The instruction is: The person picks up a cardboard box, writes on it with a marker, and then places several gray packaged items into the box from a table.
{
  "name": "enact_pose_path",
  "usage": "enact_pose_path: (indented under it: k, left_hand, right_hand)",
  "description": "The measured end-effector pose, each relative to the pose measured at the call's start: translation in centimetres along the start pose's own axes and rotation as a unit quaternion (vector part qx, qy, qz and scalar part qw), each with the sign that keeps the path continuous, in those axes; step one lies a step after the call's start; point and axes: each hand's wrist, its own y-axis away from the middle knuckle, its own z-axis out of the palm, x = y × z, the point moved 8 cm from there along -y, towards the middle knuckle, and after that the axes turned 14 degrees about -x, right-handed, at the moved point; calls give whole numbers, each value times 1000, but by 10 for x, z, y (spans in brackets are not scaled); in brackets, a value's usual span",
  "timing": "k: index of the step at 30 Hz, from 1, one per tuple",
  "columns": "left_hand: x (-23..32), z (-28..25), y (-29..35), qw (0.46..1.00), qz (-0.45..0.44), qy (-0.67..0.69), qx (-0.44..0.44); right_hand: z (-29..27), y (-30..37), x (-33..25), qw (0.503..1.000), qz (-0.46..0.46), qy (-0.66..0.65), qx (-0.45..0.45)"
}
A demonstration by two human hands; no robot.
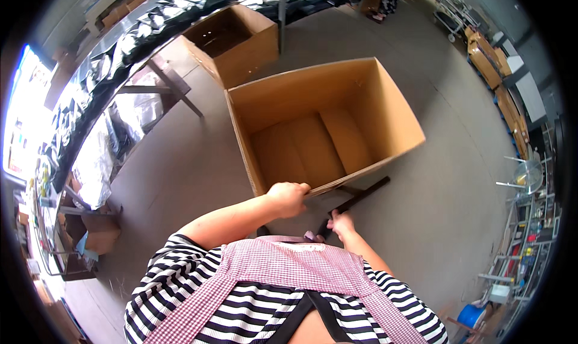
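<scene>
A large cardboard box (325,103), open at the top, stands in front of me with nothing seen inside but its flaps and bottom. My left hand (289,199) is closed over the near wall's upper edge, its thumb side toward the middle. Lower and to the right, my right hand (342,223) is closed at the near end of a long dark bar (364,193). This bar slants away to the right beside the box's near side. What the bar belongs to is hidden by the box and my body.
Another open cardboard box (256,49) stands beyond the first, beside a long table (174,91) covered in black plastic packages (144,40). Flattened cartons (484,61) and metal racks (518,247) line the right side. A blue spool (471,316) sits at lower right.
</scene>
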Motion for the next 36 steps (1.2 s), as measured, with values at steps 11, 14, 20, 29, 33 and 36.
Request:
enact_pose_path:
  k: [11, 14, 20, 29, 33, 36]
  left_hand:
    - [-250, -15, 114, 942, -298, -125, 95]
    - [-311, -29, 153, 915, -327, -152, 181]
    - [-396, -50, 200, 880, -360, -135, 279]
    - [-429, -75, 207, 946, -29, -220, 236]
    - [-482, -67, 229, 949, 0, -222, 222]
    - [-500, -63, 248, 949, 28, -243, 198]
  right_hand:
    - [205, 1, -106, 689, -404, 591, -115]
    - [284, 23, -132, 662, -453, 577, -155]
    - [409, 46, -176, 677, -413, 568, -222]
    - [505, 46, -199, 742, -352, 556, -129]
    - [558, 64, -216, 750, -311, 574, -102]
    - [590, 70, -221, 762, -331, 554, -51]
